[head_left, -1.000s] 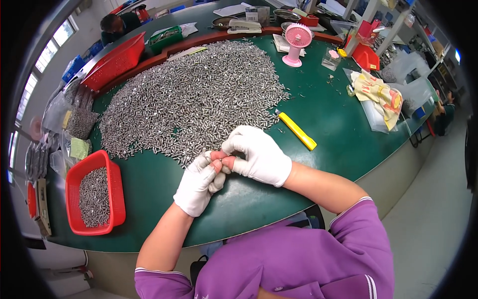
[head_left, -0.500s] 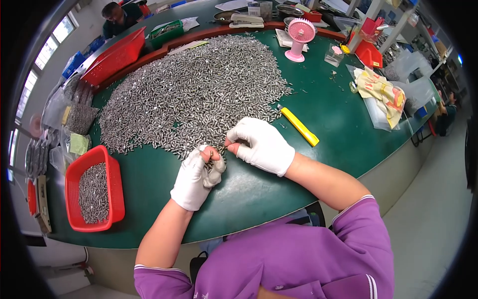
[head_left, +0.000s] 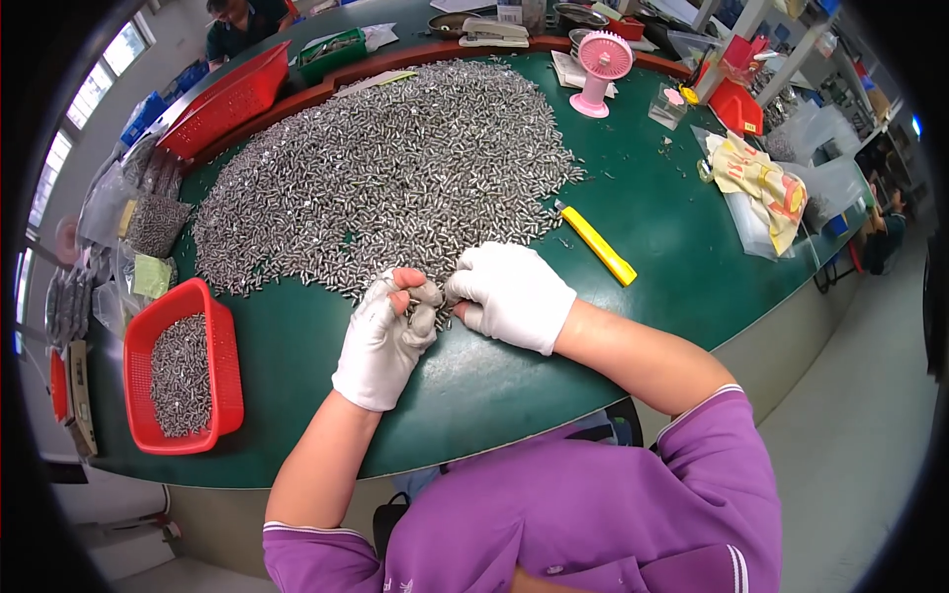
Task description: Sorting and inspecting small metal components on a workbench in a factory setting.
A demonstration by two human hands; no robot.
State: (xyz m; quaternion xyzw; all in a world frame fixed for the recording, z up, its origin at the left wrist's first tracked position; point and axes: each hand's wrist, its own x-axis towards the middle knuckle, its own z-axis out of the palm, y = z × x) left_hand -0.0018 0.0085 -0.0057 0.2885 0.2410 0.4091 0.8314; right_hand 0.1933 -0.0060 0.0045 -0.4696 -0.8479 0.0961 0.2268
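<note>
A broad heap of small silvery metal pins (head_left: 386, 168) covers the middle of the green table. At its near edge my two hands work close together, both in white gloves that leave some fingertips bare. My left hand (head_left: 388, 331) is closed with curled fingers, and a small metal pin seems to show between thumb and fingers. Just to its right, my right hand (head_left: 512, 296) points its pinched fingers down at the pins. Whatever lies in its fingertips is hidden. A yellow utility knife (head_left: 598, 244) lies right of the heap.
At the left stands a red plastic basket (head_left: 229, 371) holding more pins. A larger red basket (head_left: 225, 104) and a green tray (head_left: 331, 56) sit beyond the heap. A pink fan (head_left: 593, 74) is at the back, a printed cloth (head_left: 756, 188) at the right. Another person (head_left: 242, 28) sits far left.
My right hand has shifted slightly down and its fingers have drawn in toward the pins. My left hand has turned a little, its fingertips slightly higher and farther left. The view has tilted slightly.
</note>
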